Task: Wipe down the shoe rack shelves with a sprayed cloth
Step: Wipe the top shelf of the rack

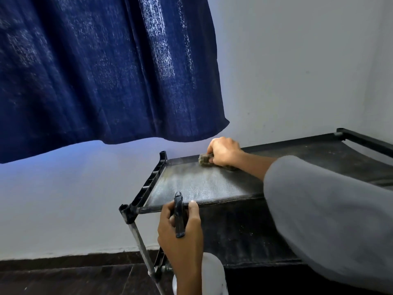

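The black shoe rack has a top mesh shelf [197, 184], greyish and damp-looking on its left part. My right hand [224, 151] grips a crumpled greenish cloth [204, 160] and presses it on the shelf's far edge. My left hand [180, 231] holds a spray bottle by its black trigger head [179, 213] just in front of the shelf's near bar; the white bottle body [213, 273] hangs below the hand. A lower dark shelf [244, 237] shows beneath.
A dark blue curtain [102, 71] hangs over the upper left, its hem just above the rack's far left corner. White walls stand behind and to the left. A dark floor [63, 277] lies below. The rack's metal leg [141, 243] slants down at the front left.
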### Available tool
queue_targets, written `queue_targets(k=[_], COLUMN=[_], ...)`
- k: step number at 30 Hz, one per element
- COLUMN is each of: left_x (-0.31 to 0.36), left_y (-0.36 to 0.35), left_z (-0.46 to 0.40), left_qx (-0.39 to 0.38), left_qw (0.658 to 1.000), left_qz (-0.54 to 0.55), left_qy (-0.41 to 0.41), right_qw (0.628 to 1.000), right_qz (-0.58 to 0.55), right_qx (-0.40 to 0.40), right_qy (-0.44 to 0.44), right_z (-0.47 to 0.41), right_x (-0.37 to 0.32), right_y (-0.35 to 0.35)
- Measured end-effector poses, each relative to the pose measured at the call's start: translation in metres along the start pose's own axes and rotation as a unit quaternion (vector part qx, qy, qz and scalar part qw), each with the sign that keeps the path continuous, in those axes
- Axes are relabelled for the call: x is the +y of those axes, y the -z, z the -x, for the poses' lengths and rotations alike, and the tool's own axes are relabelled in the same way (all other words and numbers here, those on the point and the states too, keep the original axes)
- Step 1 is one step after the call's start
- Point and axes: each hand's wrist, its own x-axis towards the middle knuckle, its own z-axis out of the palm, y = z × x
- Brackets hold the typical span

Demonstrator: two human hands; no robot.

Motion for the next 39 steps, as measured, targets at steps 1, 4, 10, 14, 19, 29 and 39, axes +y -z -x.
queue_targets(k=[1, 4, 10, 14, 19, 29, 39], left_x=[0.000, 0.000, -0.002, -0.001, -0.001, -0.005, -0.006], left_y=[0.000, -0.001, -0.004, -0.007, -0.005, 0.001, 0.001], left_z=[0.000, 0.000, -0.002, -0.001, 0.003, -0.005, -0.007], left_qx=[-0.005, -0.009, 0.000, -0.004, -0.019, -0.022, -0.036], left_qw=[1.000, 1.000, 0.999, 0.999, 0.999, 0.999, 0.997], left_qz=[-0.005, -0.005, 0.013, 0.027, 0.022, 0.018, 0.052], left_qy=[0.000, 0.015, 0.030, 0.033, 0.030, 0.039, 0.052], right_qw=[1.000, 0.999, 0.989, 0.994, 0.996, 0.999, 0.994], right_qz=[-0.006, -0.024, -0.022, 0.017, 0.022, 0.016, -0.034], right_qx=[0.001, -0.005, -0.054, -0.067, -0.077, -0.031, -0.095], right_qy=[0.001, 0.028, 0.133, 0.081, -0.044, -0.016, 0.033], right_z=[0.000, -0.005, -0.015, 0.000, 0.044, 0.009, 0.017], right_x=[-0.008, -0.031, -0.061, 0.015, 0.128, 0.050, 0.055], right_y=[-0.005, -0.017, -0.028, 0.002, 0.048, 0.016, 0.014])
